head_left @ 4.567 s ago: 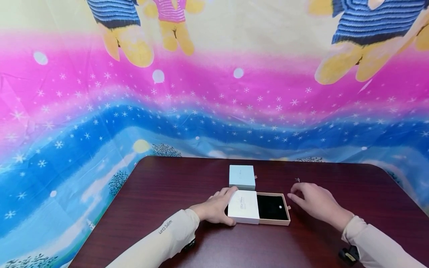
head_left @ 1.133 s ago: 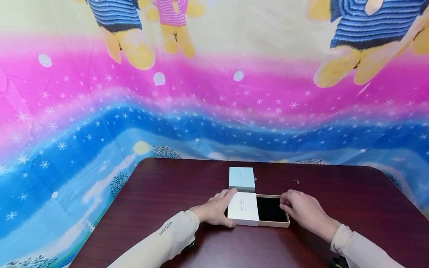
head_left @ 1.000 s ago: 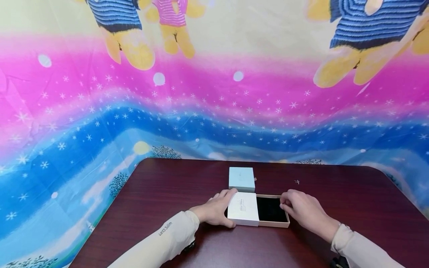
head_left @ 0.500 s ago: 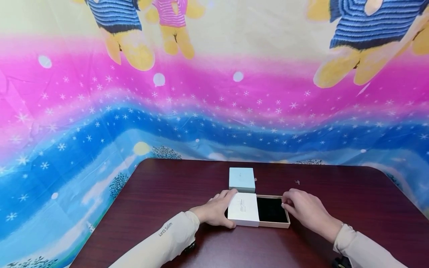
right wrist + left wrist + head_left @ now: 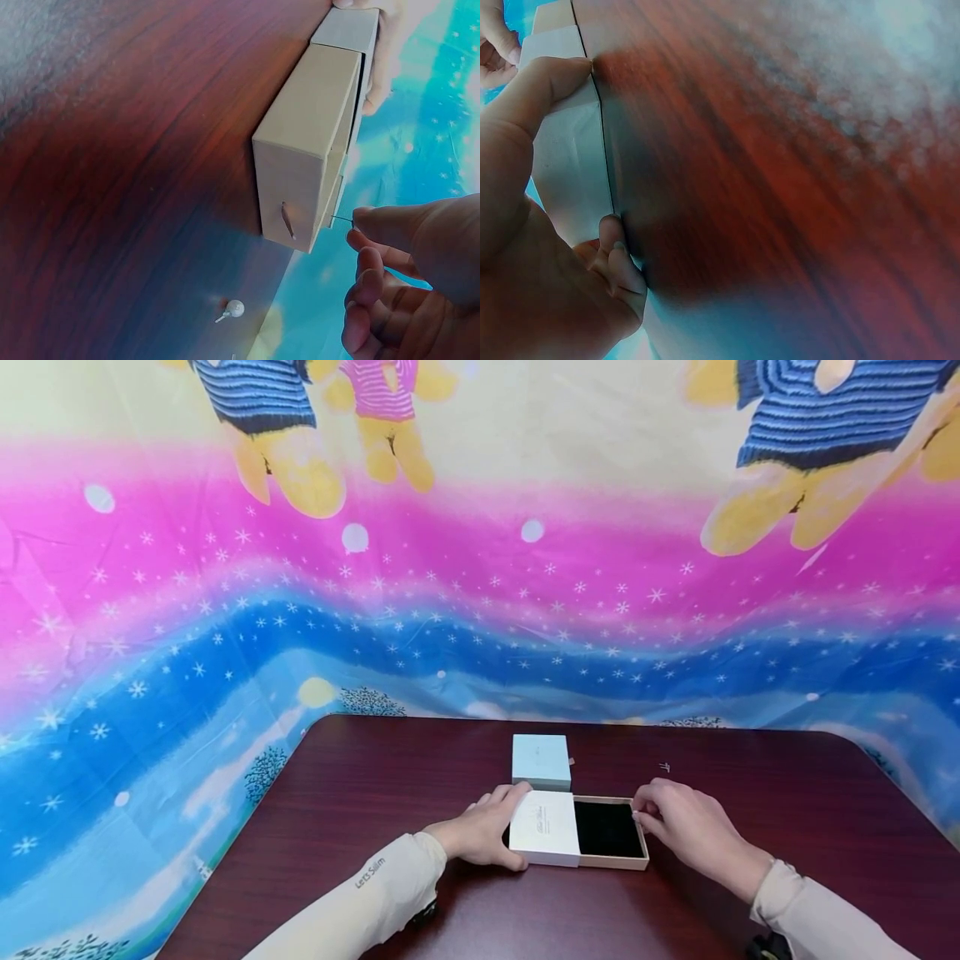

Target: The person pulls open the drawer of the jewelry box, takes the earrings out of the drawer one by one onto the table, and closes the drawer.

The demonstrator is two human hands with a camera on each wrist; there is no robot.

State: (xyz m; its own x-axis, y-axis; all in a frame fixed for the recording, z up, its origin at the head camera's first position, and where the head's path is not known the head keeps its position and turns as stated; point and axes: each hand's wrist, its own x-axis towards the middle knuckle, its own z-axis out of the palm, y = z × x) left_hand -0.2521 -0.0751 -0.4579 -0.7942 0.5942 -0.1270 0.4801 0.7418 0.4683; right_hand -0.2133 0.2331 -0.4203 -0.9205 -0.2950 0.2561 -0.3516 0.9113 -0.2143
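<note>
A white jewelry box (image 5: 543, 828) lies on the table, its tray (image 5: 611, 862) pulled out to the right and lined in black. My left hand (image 5: 483, 831) grips the sleeve from the left, with the thumb (image 5: 562, 75) along the near side and fingers behind. Just over the tray's right end, my right hand (image 5: 686, 822) pinches a small stud earring between thumb and fingertips. Only the earring's thin post (image 5: 342, 218) shows in the right wrist view; its head is hidden by the fingers. A ribbon pull (image 5: 288, 220) sticks out of the tray's end.
Behind the white box stands a pale blue box (image 5: 541, 760) with a small tab on its right side. Small pin-like pieces (image 5: 664, 767) lie at the back right; in the right wrist view one is a ball-headed stud (image 5: 235, 308). A printed cloth (image 5: 480, 610) hangs behind the table (image 5: 390, 777).
A white dot seen earlier on the black lining no longer shows there. My right hand came in over the tray's end, then drew slightly back to the right. My left hand stayed put.
</note>
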